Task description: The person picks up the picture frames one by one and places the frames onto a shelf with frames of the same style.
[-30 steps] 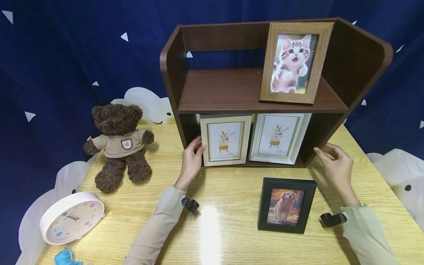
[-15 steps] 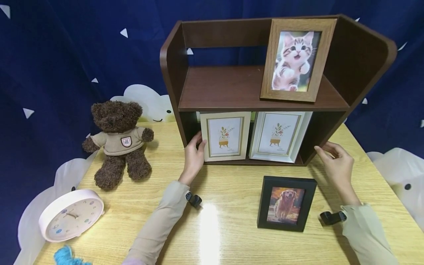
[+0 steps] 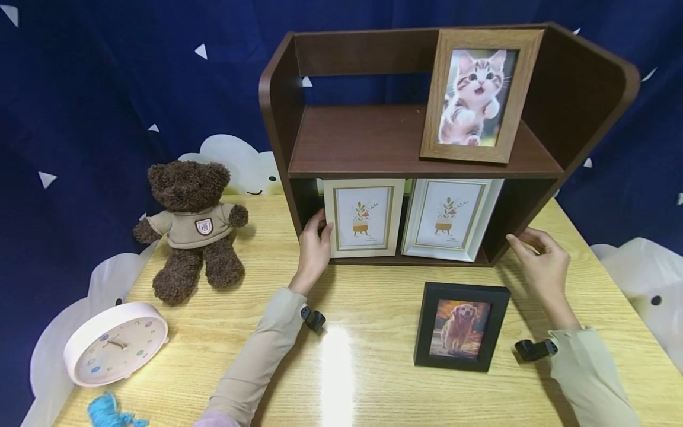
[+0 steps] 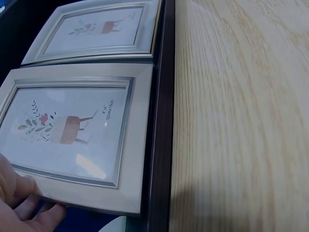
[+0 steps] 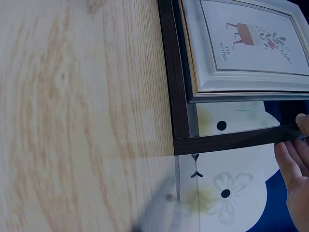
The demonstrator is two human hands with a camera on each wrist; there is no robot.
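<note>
My left hand (image 3: 313, 252) grips the left edge of a cream picture frame (image 3: 397, 219) in the shelf's lower compartment. Its thumb lies on the front and its fingers go behind, as the left wrist view also shows. Beside that frame, a white picture frame (image 3: 408, 243) with the same plant print leans in the compartment. At the lower right, my right hand (image 3: 545, 267) pinches the front edge of the side panel of the dark brown shelf (image 3: 352, 142). In the right wrist view, thumb and fingers lie on either side of that panel (image 5: 231, 140).
A wooden frame (image 3: 434, 101) with a kitten picture stands on the upper shelf. In front, a black frame (image 3: 421, 332) with a dog picture is on the table (image 3: 373, 397). A teddy bear (image 3: 194, 231), a pink-white clock (image 3: 114, 344) and blue yarn (image 3: 107, 410) are at left.
The cream frame has shifted slightly back into the compartment, my left hand moving with it. The right hand stays at the side panel. The head view has tilted a little.
</note>
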